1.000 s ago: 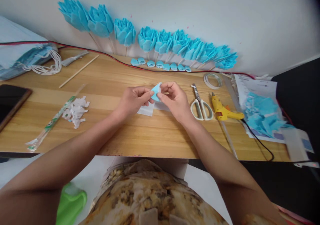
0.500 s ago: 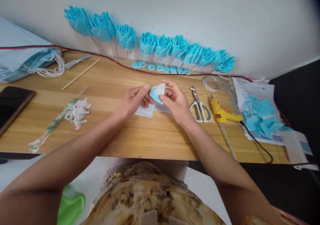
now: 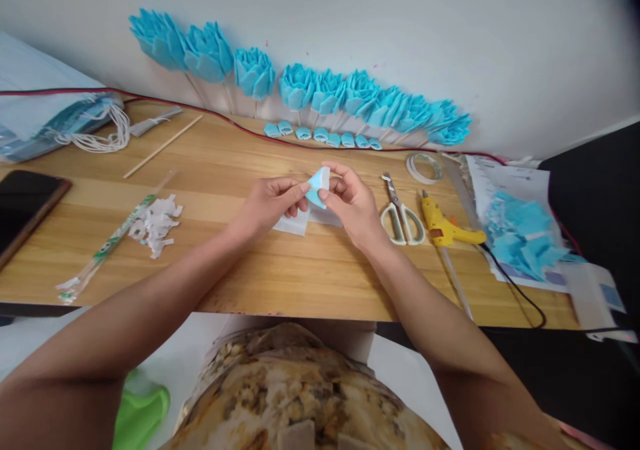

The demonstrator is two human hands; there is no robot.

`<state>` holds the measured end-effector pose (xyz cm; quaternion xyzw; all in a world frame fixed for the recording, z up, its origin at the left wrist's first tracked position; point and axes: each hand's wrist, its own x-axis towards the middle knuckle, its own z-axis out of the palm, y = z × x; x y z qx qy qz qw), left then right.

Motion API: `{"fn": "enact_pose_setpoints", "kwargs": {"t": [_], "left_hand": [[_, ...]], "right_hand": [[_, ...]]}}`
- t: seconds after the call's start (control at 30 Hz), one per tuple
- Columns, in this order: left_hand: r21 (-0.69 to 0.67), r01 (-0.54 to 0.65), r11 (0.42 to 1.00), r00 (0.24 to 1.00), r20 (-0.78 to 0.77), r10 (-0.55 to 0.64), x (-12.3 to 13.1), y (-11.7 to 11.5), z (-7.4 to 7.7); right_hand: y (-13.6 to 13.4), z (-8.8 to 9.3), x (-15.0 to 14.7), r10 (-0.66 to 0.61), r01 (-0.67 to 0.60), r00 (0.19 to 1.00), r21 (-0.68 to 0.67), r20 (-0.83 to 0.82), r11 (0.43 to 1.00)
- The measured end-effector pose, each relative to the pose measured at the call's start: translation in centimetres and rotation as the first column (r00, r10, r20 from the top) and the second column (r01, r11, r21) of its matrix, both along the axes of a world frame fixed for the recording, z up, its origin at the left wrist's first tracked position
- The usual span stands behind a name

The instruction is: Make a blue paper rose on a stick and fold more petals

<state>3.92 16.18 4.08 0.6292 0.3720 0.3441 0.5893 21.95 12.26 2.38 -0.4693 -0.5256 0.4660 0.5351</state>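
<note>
Head view: the left hand point(image 3: 277, 202) and right hand point(image 3: 351, 203), both nearly closed, pinch a folded blue-and-white piece point(image 3: 317, 182) between them, above white sheets point(image 3: 294, 224); scissors point(image 3: 395, 205) lie beside the right hand.

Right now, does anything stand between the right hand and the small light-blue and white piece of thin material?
Nothing visible does: the right hand and the left hand both hold the light-blue and white piece. The flat white sheet lies below them.

soft light, slight blur, dark top-right corner
</note>
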Motion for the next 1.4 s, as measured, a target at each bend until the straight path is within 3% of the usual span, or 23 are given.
{"fn": "enact_pose_setpoints", "kwargs": {"t": [0.37,0.63,0.87,1.13,1.27,1.4], "left_hand": [[0.005,-0.012,1.000,0.999,-0.030,0.012,0.1,-0.1,0.2],[0.006,-0.051,0.999,0.998,-0.032,0.051,0.2,0.1,-0.2],[0.023,-0.045,0.999,0.996,-0.073,0.047,0.1,0.1,-0.5],[-0.017,-0.042,0.999,0.991,0.125,0.044,0.1,0.3,-0.8],[-0.029,0.015,0.999,0.998,0.054,-0.013,0.3,0.0,-0.6],[-0.039,-0.016,0.999,1.000,0.011,0.017,0.4,-0.2,-0.6]], "right_hand": [[-0.1,0.0,0.0,0.011,-0.011,0.999,-0.010,0.051,1.000],[-0.3,0.5,0.1,-0.012,0.012,1.000,-0.044,0.000,0.999],[-0.2,0.2,0.1,0.037,-0.036,0.999,-0.052,0.015,0.998],[-0.2,0.2,0.2,-0.026,0.026,1.000,-0.012,-0.007,1.000],[-0.2,0.2,0.0,-0.009,0.008,1.000,0.010,0.028,1.000],[-0.3,0.3,-0.3,0.002,-0.003,0.997,0.017,0.075,1.000]]}}
